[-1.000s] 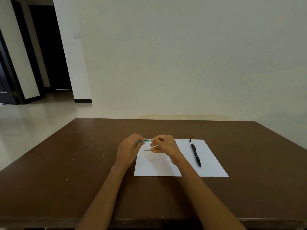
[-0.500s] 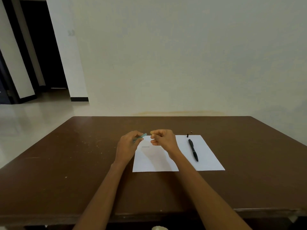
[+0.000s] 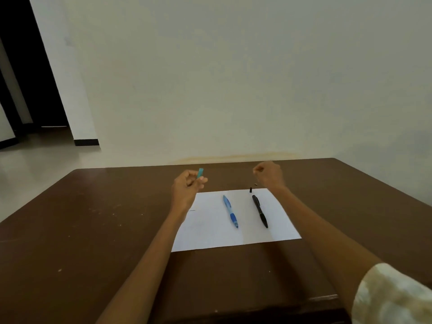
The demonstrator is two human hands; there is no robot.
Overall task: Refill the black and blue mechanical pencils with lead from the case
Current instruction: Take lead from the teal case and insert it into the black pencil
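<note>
My left hand (image 3: 187, 187) pinches a small teal lead case (image 3: 200, 173) upright, above the table beyond the paper's left corner. My right hand (image 3: 268, 175) hovers past the paper's far right corner with its fingers curled and thumb against forefinger; I can see nothing between them. The blue mechanical pencil (image 3: 230, 211) and the black mechanical pencil (image 3: 259, 210) lie side by side on a white sheet of paper (image 3: 210, 235), tips toward me. A small black cap (image 3: 250, 189) stands at the paper's far edge, with a tiny dark piece (image 3: 256, 184) just behind it. One thin lead (image 3: 191, 210) lies near the paper's left edge.
The brown wooden table (image 3: 93, 230) backs onto a pale wall (image 3: 233, 90). A dark doorway (image 3: 28, 78) opens at the far left. A patterned sleeve (image 3: 392, 298) shows at the lower right.
My hands were together over the paper at the teal case; they have separated, left hand keeping the case, right hand moving right. The blue pencil, hidden before, now shows on the paper.
</note>
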